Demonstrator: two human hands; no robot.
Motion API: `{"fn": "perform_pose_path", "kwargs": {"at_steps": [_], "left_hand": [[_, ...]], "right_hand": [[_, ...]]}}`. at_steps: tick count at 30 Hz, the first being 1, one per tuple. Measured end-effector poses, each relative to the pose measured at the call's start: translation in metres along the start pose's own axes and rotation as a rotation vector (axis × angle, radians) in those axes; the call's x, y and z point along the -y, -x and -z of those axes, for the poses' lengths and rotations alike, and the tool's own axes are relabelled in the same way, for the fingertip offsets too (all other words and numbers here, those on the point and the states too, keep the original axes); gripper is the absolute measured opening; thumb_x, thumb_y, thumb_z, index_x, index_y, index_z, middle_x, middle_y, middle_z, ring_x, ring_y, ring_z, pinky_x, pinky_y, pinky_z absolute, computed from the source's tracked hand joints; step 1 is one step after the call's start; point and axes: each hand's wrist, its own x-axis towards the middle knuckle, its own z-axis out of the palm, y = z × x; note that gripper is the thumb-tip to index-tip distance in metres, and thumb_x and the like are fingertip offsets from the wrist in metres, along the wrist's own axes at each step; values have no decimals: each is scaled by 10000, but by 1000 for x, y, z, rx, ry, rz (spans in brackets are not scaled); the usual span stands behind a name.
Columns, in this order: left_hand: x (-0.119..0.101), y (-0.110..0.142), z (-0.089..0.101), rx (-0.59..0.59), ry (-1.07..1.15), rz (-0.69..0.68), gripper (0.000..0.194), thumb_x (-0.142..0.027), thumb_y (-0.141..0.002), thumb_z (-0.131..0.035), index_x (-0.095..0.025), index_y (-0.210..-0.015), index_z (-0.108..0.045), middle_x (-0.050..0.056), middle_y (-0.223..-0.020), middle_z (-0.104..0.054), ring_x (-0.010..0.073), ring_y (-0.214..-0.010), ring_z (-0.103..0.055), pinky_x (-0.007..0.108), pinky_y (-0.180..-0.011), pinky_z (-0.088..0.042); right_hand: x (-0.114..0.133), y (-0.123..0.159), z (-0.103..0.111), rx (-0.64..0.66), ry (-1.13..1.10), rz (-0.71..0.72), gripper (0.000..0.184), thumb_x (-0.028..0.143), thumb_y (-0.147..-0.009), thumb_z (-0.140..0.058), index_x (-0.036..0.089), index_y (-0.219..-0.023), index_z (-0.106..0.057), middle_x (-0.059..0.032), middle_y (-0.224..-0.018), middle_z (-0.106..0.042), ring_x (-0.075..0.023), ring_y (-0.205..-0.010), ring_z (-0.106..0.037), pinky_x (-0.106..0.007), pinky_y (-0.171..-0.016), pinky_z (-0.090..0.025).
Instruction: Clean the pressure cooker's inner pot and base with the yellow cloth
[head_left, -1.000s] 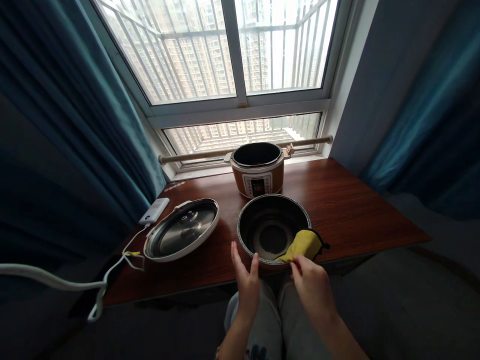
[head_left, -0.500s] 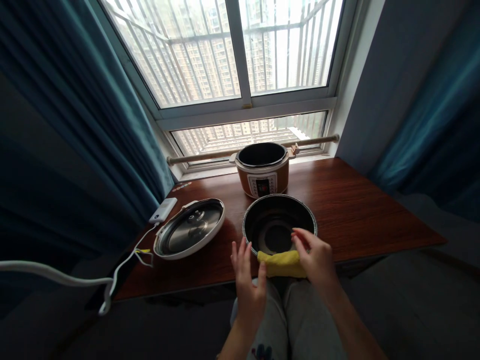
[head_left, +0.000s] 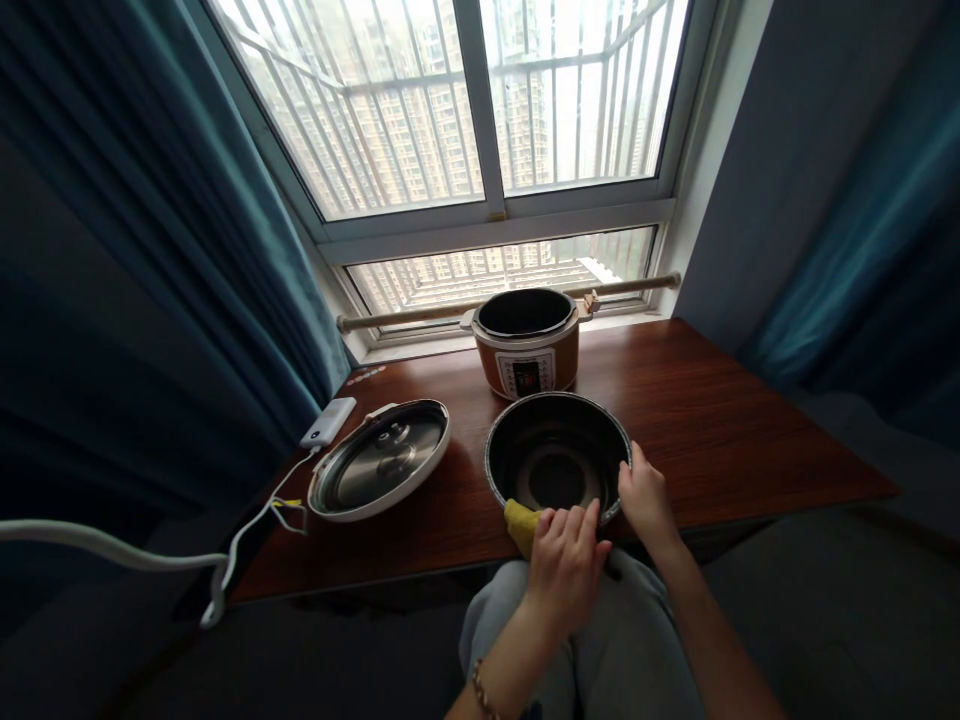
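Round black metal pot (head_left: pixel 556 432) clamped at its rim by the right hand (head_left: pixel 648 497)
Yellow cloth (head_left: pixel 519 521) at near rim covered by left hand (head_left: pixel 568 562), grip unclear

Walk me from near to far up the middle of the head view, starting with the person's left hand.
Left hand → black round pot → brown-and-white cooker → horizontal rail → window.
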Motion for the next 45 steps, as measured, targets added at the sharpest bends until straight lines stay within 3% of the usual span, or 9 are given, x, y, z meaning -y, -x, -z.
{"fn": "perform_pose_path", "kwargs": {"at_steps": [7,12,15,16,19,24,32,40,45], "left_hand": [[84,2,45,59,298,-59,369,-264,-908,-287,-215,-889,-652,25,-807,-624,167,-878,-530,420,-998,-254],[123,-21,52,2,421,14,413,-274,-897,-340,-209,-628,-647,15,-738,-653,165,-933,-568,414,-1067,-199],[125,-29,47,-213,275,261,170,-289,-787,-535,-177,-867,-634,76,-1042,-610,233,-1104,-499,428,-1027,-297],[124,-31,45,-242,221,359,262,-275,-752,-570,-161,-988,-592,101,-1130,-565,252,-1138,-474,432,-1003,-331],[120,-36,42,-76,142,493,380,-167,-752,-514,-128,-1127,-468,118,-1089,-580,219,-1028,-555,368,-891,-443],[129,-63,44,50,61,427,365,-17,-748,-382,-138,-1084,-461,112,-1067,-595,176,-1001,-565,303,-867,-447],[155,-133,42,277,-146,296,300,-77,-765,-470,-153,-1051,-516,112,-995,-639,219,-948,-600,307,-806,-461],[131,-178,24,368,-291,145,230,-204,-870,-412,-125,-1072,-487,138,-1046,-585,209,-976,-584,305,-839,-442],[118,-184,16,376,-348,129,450,-461,-793,-532,-126,-1085,-460,166,-1086,-550,280,-1016,-563,361,-828,-452]], "right_hand": [[-3,-1,0,-2,-8,33,452,203,-867,-341,26,-1275,-424,-219,-1074,-611,-278,-986,-598,-330,-792,-461],[-6,-1,-1,-5,-16,44,453,206,-860,-345,18,-1263,-430,-217,-1069,-615,-274,-964,-607,-329,-787,-462],[-7,-1,-2,-23,-28,64,448,204,-855,-347,37,-1262,-435,-203,-1068,-619,-257,-954,-613,-323,-791,-463],[-8,-1,-2,-29,-31,68,447,202,-853,-347,41,-1261,-437,-199,-1069,-619,-252,-955,-613,-320,-792,-463],[-9,-1,-3,-34,-35,79,453,195,-848,-346,34,-1263,-433,-197,-1063,-620,-248,-966,-608,-313,-789,-465],[-9,-2,-1,-4,-28,92,464,187,-844,-344,28,-1274,-417,-197,-1057,-622,-252,-969,-604,-315,-786,-462],[-7,-2,0,-5,6,105,462,180,-851,-328,28,-1279,-410,-208,-1049,-620,-251,-954,-608,-307,-759,-464],[-9,-3,-3,-7,9,96,463,163,-844,-320,23,-1277,-410,-182,-958,-648,-232,-901,-621,-296,-749,-465],[-8,-2,-5,-12,19,78,463,159,-843,-318,29,-1277,-409,-182,-954,-647,-234,-894,-622,-304,-751,-464]]}}
